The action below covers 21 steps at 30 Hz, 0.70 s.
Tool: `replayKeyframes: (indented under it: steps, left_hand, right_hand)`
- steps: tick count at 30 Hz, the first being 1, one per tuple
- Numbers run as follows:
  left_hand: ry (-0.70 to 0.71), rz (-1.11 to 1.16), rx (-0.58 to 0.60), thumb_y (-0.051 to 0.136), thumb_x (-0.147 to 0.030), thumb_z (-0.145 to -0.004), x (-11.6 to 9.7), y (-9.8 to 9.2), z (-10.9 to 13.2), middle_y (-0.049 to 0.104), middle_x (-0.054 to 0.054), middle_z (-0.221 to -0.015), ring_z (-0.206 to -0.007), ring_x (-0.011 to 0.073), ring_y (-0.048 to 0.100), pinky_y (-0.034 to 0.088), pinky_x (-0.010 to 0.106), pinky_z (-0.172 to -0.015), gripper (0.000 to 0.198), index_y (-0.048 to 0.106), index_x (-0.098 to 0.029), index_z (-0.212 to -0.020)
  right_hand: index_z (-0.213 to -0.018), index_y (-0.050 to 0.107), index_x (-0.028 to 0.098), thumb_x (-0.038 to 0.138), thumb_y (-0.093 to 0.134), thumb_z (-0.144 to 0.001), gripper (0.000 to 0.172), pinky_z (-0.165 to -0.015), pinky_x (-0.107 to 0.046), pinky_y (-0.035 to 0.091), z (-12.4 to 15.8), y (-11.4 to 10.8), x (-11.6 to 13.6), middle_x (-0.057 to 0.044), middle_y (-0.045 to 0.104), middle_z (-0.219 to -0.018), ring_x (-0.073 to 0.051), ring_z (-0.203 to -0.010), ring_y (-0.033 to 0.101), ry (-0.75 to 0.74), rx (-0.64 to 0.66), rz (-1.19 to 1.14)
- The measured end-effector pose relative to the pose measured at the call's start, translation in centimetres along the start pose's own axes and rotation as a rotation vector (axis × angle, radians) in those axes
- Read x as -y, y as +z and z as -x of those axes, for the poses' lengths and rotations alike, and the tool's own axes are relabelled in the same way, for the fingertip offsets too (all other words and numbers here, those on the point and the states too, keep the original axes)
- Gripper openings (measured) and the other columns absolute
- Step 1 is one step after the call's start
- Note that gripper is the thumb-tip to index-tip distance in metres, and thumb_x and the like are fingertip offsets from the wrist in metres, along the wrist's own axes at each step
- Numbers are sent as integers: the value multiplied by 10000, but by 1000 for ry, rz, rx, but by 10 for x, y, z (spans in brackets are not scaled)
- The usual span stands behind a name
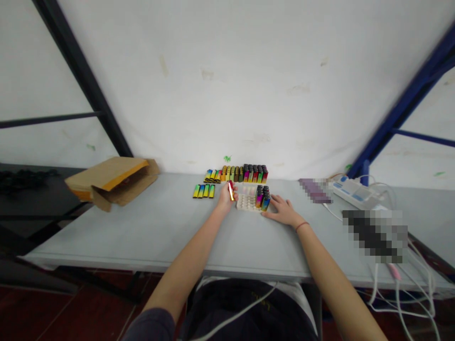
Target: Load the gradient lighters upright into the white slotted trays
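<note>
My left hand is closed around a shiny red and yellow lighter, held tilted at the left end of a pale tray with rows of holes. Several upright lighters with black tops and rainbow-coloured bodies fill the tray's right part. My right hand rests at the tray's right end, fingers spread and thumb along the near corner; whether it touches the lighters, I cannot tell. Behind stand a block of yellow lighters and a block of red and multicoloured lighters.
Left of my hand lie a row of yellow-green lighters and another row behind it. An open cardboard box sits at the table's left. On the right are a purple phone-like item, a white power strip and loose cables.
</note>
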<state>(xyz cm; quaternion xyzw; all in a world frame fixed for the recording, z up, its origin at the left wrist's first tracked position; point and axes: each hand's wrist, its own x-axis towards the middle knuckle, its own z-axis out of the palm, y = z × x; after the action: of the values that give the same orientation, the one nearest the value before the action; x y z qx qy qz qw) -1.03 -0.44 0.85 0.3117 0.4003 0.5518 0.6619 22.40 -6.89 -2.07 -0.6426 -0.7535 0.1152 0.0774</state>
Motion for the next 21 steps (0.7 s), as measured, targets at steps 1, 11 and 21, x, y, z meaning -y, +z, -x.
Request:
replayKeyframes:
  steps: [1, 11, 21]
  left_hand:
    - [-14, 40, -4, 425, -419, -918, -1, 0, 0, 492, -59, -561, -343, 69, 379, 290, 198, -380, 252, 514, -197, -837]
    - [-35, -14, -54, 401, -730, -859, -2, -2, 8, 203, -104, -402, -308, 56, 161, 119, 198, -342, 561, 360, -233, -601]
    - [6, 20, -119, 333, -467, -917, -3, 2, 8, 200, -98, -403, -310, 63, 141, 99, 189, -348, 389, 306, -235, -606]
  right_hand:
    - [-1518, 419, 231, 689, 531, -871, 800, -1190, -654, 153, 0, 0, 0, -159, 272, -1642, -356, -1524, 208, -2, -1, -2]
    - [-1516, 422, 229, 696, 531, -867, 807, -1184, -660, 159, -2, 4, -4, -163, 285, -1636, -359, -1518, 221, -9, -16, 3]
    - [-1515, 422, 234, 670, 550, -874, 786, -1193, -650, 151, 0, 0, 0, -156, 277, -1640, -353, -1523, 214, -3, -2, -4]
